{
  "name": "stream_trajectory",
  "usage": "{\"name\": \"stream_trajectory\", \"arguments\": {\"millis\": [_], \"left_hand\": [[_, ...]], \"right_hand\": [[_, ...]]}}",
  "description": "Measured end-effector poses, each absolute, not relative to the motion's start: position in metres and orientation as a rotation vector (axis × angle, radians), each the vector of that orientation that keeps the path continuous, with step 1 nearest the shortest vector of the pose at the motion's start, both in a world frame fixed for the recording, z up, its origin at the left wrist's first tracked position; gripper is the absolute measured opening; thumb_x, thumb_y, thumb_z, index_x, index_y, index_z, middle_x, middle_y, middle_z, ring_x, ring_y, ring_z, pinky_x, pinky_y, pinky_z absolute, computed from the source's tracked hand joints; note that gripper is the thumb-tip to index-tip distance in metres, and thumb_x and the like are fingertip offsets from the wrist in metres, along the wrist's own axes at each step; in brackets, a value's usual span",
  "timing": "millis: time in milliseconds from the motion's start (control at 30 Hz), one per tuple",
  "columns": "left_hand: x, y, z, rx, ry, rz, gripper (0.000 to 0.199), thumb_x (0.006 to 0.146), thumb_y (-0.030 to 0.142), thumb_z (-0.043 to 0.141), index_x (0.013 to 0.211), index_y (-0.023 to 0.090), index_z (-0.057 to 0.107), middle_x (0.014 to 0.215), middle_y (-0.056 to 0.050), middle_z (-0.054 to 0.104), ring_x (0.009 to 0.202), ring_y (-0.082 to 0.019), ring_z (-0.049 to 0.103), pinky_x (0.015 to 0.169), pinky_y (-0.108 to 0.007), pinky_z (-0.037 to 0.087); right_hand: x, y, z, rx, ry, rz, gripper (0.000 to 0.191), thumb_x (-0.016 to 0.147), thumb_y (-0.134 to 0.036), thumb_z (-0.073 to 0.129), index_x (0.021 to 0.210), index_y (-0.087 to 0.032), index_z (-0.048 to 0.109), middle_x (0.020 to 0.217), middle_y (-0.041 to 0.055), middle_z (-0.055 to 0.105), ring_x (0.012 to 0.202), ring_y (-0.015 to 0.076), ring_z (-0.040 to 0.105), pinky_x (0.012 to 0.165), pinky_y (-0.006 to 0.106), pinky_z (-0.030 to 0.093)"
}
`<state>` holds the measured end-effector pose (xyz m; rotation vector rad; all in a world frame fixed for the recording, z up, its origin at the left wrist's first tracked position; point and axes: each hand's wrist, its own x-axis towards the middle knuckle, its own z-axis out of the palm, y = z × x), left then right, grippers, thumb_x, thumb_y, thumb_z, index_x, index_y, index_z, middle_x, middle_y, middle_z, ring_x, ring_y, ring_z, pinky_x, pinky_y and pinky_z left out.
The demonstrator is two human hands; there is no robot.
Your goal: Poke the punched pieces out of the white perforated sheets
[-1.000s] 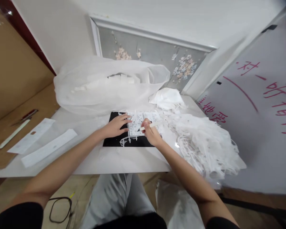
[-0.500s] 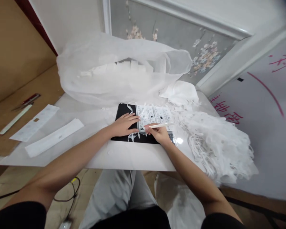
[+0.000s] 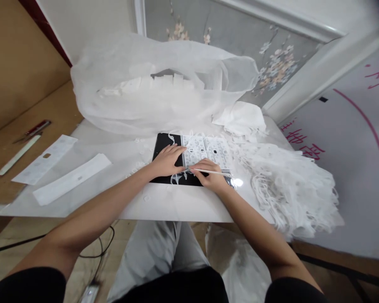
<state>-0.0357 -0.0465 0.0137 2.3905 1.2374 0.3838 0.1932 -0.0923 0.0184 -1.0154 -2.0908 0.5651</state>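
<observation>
A black board lies on the white table, with a patterned white sheet on its right part. The sheet has small dark cut-outs. My left hand rests flat across the board and the sheet's left edge, fingers stretched out. My right hand pinches a slim white pen-shaped tool. Its tip is at the sheet's lower left, close to my left thumb; the tip itself is too small to make out. Thin white strips curl on the board below my left hand.
A tangled heap of white offcuts lies at right, a crumpled white piece behind it. A large translucent bag covers the back. At left lie a patterned strip, a folded white strip, a pale ruler-like strip and a red-handled tool.
My right hand has shifted slightly left along the sheet's lower edge, and the white tool's rear end has dropped. My left hand stays flat in place. The view has shifted slightly.
</observation>
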Motion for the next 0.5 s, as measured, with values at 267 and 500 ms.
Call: {"name": "stream_trajectory", "arguments": {"millis": [267,500], "left_hand": [[-0.026,-0.045,0.005,2.329,1.376,0.384,0.097,0.079,0.044,0.066,0.159,0.023,0.016,0.165,-0.014,0.022,0.155,-0.039,0.006,0.124,-0.058,0.004],[-0.023,-0.040,-0.001,2.303,1.419,0.374,0.103,0.075,0.050,0.070,0.159,0.025,0.014,0.169,-0.014,0.005,0.154,-0.041,-0.007,0.120,-0.065,-0.006]], "right_hand": [[0.192,-0.096,0.017,-0.917,-2.546,0.167,0.018,0.101,-0.022,0.050,0.107,-0.026,0.066,0.128,0.0069,0.070,0.126,0.0248,0.062,0.112,0.051,0.043],[0.194,-0.095,0.015,-0.907,-2.561,0.114,0.020,0.101,-0.021,0.047,0.107,-0.026,0.065,0.128,0.0070,0.070,0.122,0.0240,0.065,0.110,0.051,0.043]]}}
